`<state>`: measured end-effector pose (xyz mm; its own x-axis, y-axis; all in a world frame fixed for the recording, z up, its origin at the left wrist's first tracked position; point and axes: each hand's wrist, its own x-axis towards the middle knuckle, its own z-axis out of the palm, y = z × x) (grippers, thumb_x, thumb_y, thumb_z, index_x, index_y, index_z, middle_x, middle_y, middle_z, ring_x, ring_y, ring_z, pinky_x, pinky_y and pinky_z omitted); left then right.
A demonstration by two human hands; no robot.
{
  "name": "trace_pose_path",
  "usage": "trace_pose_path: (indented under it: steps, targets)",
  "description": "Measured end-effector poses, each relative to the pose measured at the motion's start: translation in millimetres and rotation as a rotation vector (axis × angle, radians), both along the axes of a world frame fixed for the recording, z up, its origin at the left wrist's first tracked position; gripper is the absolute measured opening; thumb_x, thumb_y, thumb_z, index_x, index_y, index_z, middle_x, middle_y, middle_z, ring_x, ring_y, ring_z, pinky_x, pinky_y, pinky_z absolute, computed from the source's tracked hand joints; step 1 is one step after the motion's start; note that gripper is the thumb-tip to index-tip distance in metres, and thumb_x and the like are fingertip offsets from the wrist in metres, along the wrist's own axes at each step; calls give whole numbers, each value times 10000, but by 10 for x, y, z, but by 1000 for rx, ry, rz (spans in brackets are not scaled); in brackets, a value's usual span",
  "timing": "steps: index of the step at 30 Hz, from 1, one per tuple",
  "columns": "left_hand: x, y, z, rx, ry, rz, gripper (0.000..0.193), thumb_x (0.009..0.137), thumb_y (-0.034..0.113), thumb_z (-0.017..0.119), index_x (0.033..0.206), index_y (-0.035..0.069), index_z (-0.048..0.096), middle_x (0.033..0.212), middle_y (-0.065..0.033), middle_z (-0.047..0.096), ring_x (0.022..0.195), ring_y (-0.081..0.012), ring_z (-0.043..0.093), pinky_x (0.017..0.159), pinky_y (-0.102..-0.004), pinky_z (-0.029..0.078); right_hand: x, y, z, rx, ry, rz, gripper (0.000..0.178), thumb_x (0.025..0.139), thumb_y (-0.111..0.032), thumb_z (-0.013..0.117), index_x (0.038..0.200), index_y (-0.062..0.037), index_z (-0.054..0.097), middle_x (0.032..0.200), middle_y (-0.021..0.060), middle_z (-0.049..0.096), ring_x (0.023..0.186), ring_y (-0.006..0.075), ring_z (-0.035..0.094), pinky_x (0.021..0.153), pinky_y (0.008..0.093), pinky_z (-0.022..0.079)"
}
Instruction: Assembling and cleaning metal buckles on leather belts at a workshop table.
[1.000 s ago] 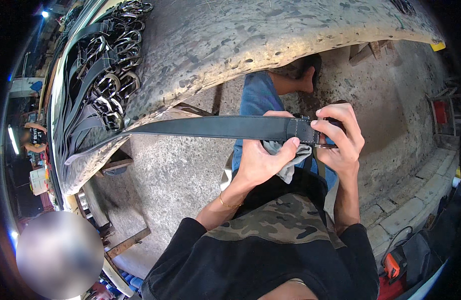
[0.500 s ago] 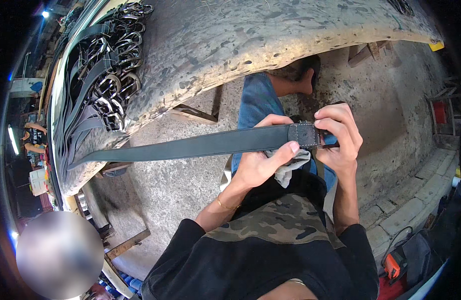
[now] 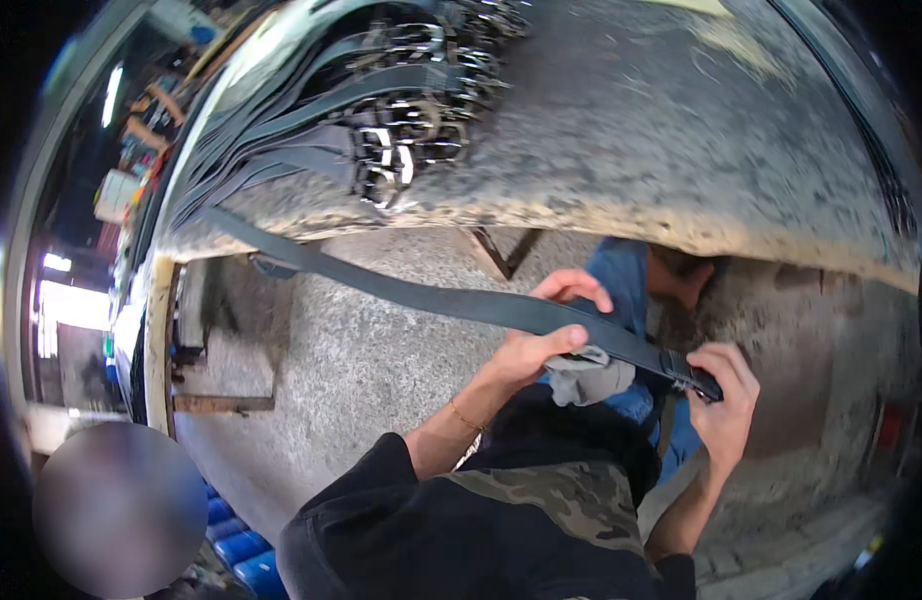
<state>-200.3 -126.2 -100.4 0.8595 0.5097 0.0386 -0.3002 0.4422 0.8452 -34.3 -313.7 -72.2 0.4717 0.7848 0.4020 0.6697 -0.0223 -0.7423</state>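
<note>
Left hand [image 3: 524, 353] and right hand [image 3: 731, 400] both grasp a plain-looking dark belt [image 3: 431, 299].

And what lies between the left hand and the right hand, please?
The head view shows a stretch of dark grey belt there, with a crumpled grey cloth along its lower edge.

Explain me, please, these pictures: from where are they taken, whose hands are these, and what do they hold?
There is no machine here: these are a person's own bare hands, seen from above by a wide camera worn on the head, so straight edges look bent. The left hand holds a dark belt, thumb on top, with a grey cloth bunched beneath. The right hand grips one end of it. On the table lie many dark belts with shiny metal buckles.
</note>
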Motion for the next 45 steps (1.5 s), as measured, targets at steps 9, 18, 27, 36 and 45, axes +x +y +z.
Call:
trace_pose_path:
  steps: [9, 18, 27, 36, 45]
  targets:
    - [-1250, 1023, -54, 235, 11, 891, 686, 711, 644, 667, 1094, 102, 493, 928, -9, 546, 880, -140, 535, 804, -297, 471, 195, -210, 87, -441, 281, 338, 271, 695, -147, 768, 792, 56, 619, 632, 129, 523, 531, 215, 478, 513, 314, 365]
    - [-2352, 1798, 504, 590, 19, 1363, 827, 720, 860, 281, 1016, 123, 511, 942, 55, 513, 873, -137, 506, 858, -331, 435, 630, -1097, 487, -347, 234, 349, 408, 667, -334, 769, 674, 33, 592, 535, 76, 437, 456, 159, 425, 452, 306, 280]
    - [-2477, 1716, 1589, 604, -6, 1596, 721, 915, 577, 473, 1206, -82, 500, 1165, -193, 578, 1003, -250, 607, 851, -410, 516, 722, -1681, 635, 19, 364, 186, 360, 695, -237, 803, 698, 67, 610, 597, 81, 560, 471, 122, 464, 441, 289, 291]
    - [-878, 2382, 3322, 799, -232, 789, 365, 969, 293, 527, 1176, -4, 576, 1056, -87, 644, 954, -160, 628, 842, -301, 508, 1036, -2336, 417, 408, 391, -464, 196, 790, -68, 708, 916, 51, 615, 726, 65, 614, 591, 105, 559, 543, 227, 444]
    - [2796, 2063, 4500, 1415, 34, 838, 499, 920, 384, 533, 1157, -53, 586, 1077, -157, 661, 988, -216, 626, 856, -338, 481, 2321, -2279, 572, 456, 298, -684, 248, 847, -75, 665, 1054, 43, 597, 729, 32, 587, 594, 91, 527, 547, 231, 433]
